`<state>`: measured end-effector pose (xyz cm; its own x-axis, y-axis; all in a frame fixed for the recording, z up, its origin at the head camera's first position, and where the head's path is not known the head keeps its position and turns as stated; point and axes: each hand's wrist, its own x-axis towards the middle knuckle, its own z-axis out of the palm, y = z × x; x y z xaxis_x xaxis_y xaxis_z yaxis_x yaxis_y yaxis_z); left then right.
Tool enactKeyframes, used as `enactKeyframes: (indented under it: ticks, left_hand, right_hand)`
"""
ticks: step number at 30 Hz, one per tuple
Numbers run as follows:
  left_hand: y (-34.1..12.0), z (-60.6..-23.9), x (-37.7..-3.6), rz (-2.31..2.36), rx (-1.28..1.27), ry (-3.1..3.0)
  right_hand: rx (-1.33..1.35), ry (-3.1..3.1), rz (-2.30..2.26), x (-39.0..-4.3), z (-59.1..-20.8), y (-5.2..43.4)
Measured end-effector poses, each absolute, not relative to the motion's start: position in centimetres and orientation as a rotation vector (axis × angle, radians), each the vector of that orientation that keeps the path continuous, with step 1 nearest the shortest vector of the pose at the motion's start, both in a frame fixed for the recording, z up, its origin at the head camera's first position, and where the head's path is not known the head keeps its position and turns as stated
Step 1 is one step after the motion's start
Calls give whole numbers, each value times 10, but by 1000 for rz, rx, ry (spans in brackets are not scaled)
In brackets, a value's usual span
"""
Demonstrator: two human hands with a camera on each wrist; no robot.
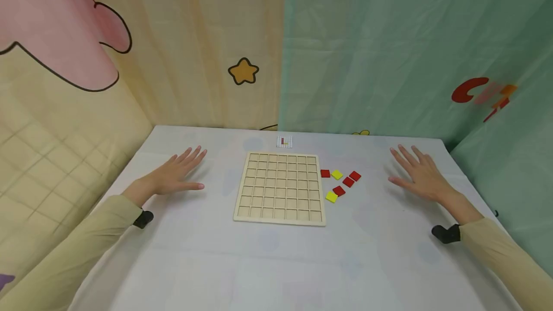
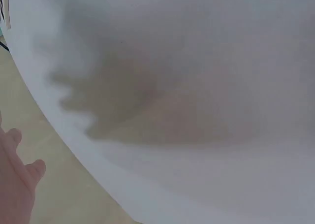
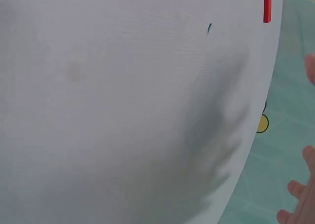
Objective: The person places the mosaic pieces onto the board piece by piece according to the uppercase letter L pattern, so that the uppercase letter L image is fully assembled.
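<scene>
Khaki sleeves (image 1: pixel 73 253) enter from the lower corners, cut off by the frame, with a black wrist mount (image 1: pixel 143 219) partly showing at the left cuff; beyond them the left hand (image 1: pixel 174 174) and the right hand (image 1: pixel 419 174) hover over the white tablecloth (image 1: pixel 194 263), both released, fingers spread, shadows beneath; between them, nearer the left hand, the pale wooden grid board (image 1: pixel 280 222) lies flat, its square cells bare; off its right side four red square tiles (image 1: pixel 355 175) and two yellow square tiles (image 1: pixel 337 174) lie scattered, one red so close to the rim that contact cannot be told, the nearer yellow right against another red, touching or slightly overlapping; behind the board sits a small printed card (image 1: pixel 284 142), its coloured marks too tiny to make out fully; the left wrist view catches only a slice of that hand and a sliver of board at the edge; the right wrist view crops its hand to a few fingertips and cuts a red piece at the top; on the backdrop (image 1: pixel 367 37) a pink cartoon figure (image 1: pixel 56 28) is cropped at upper left, and a red shape at right is hard to identify
</scene>
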<state>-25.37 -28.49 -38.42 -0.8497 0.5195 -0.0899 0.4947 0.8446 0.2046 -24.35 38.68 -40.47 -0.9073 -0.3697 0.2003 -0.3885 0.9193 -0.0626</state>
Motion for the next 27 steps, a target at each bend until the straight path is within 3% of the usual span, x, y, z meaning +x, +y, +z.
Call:
enactKeyframes:
  ticks: [11,27]
  left_hand:
    - [-237,-394,-259,197,1060,2815]
    - [-175,-405,-257,69,1032,2596]
  right_hand:
    - [626,-2903,370,-259,-404,362]
    - [860,-2943,900,-287,-414,326]
